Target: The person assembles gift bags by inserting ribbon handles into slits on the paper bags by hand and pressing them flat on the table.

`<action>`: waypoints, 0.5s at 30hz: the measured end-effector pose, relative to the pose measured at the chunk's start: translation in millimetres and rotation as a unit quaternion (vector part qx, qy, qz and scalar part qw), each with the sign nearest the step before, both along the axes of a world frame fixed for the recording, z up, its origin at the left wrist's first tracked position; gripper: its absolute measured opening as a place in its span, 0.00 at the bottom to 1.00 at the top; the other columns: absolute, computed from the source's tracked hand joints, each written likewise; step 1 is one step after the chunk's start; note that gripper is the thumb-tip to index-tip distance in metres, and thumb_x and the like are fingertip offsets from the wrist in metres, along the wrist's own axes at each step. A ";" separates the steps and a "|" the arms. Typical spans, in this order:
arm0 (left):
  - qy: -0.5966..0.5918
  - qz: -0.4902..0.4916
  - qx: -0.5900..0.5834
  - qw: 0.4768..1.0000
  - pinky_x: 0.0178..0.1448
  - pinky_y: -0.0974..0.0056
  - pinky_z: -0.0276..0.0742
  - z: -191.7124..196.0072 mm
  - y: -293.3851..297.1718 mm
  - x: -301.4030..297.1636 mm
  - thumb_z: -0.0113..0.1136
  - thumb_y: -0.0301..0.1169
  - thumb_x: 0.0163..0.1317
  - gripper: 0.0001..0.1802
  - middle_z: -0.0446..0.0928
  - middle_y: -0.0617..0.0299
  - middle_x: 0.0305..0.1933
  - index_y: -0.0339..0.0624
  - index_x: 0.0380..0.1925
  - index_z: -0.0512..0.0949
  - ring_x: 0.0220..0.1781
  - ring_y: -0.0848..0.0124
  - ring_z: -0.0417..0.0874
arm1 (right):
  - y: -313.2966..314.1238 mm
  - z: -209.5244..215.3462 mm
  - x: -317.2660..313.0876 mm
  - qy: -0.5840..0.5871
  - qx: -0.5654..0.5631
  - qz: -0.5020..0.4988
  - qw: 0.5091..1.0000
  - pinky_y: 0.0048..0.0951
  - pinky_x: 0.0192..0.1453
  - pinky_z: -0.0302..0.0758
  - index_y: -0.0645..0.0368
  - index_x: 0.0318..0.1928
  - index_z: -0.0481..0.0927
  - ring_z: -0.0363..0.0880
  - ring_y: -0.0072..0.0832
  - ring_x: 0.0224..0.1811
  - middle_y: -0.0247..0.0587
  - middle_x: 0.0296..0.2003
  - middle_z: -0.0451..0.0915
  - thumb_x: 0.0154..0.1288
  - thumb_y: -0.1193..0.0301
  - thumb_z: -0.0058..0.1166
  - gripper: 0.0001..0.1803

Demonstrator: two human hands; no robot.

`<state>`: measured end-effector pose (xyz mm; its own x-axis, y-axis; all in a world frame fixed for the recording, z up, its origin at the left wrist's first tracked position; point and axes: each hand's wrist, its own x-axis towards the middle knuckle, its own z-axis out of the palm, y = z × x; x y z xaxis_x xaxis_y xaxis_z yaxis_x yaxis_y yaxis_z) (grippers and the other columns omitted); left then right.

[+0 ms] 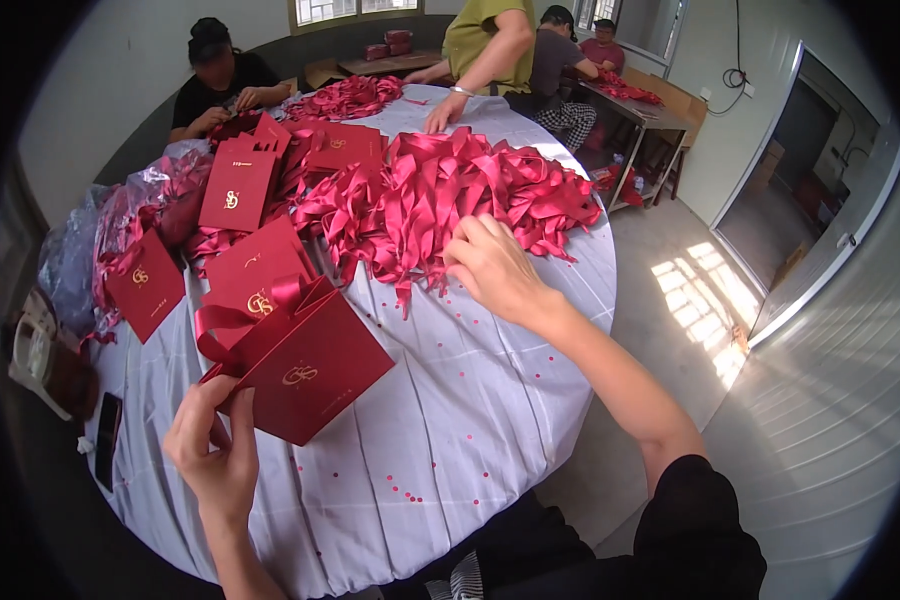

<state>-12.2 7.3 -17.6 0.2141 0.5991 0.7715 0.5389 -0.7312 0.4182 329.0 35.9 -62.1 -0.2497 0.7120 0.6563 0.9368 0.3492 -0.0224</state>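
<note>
A dark red paper gift bag with a gold emblem tilts over the near left of the table. My left hand pinches its lower left edge between thumb and fingers. A satin ribbon loops out of the bag's top. Behind it lies another red bag, partly covered. At the near edge of a big heap of red ribbons, my right hand has its fingers bent and drawn together on a ribbon end; the fingertips are partly hidden.
More red bags and clear plastic wrap crowd the table's left side. A phone lies at the left edge. Small red dots dot the pale tablecloth. Across the table, a person in green reaches toward the heap; others sit farther back.
</note>
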 end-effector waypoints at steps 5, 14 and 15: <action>0.012 -0.002 0.023 1.000 0.23 0.71 0.57 -1.1 3.1 -0.4 0.63 0.15 0.50 0.08 0.73 0.64 0.24 0.36 0.29 0.77 0.18 0.76 0.64 | -34.3 20.4 -17.0 0.087 0.005 0.109 0.990 0.37 0.54 0.66 0.58 0.30 0.77 0.71 0.36 0.50 0.38 0.39 0.77 0.50 0.76 0.61 0.07; -0.061 -0.039 -0.091 0.993 0.33 0.68 0.69 -7.2 17.5 -7.8 0.57 0.17 0.57 0.07 0.74 0.58 0.28 0.34 0.36 0.76 0.27 0.71 0.72 | -78.3 78.6 -113.0 0.434 -0.201 0.303 0.824 0.19 0.33 0.70 0.65 0.45 0.65 0.71 0.14 0.28 0.33 0.28 0.71 0.66 0.82 0.45 0.08; -0.087 -0.058 -0.110 0.988 0.35 0.69 0.70 -6.7 18.6 -10.5 0.56 0.17 0.59 0.07 0.74 0.58 0.28 0.33 0.37 0.76 0.29 0.71 0.73 | -74.1 79.1 -123.4 0.447 -0.231 0.302 0.810 0.18 0.31 0.67 0.65 0.46 0.65 0.68 0.13 0.27 0.33 0.28 0.72 0.67 0.82 0.43 0.08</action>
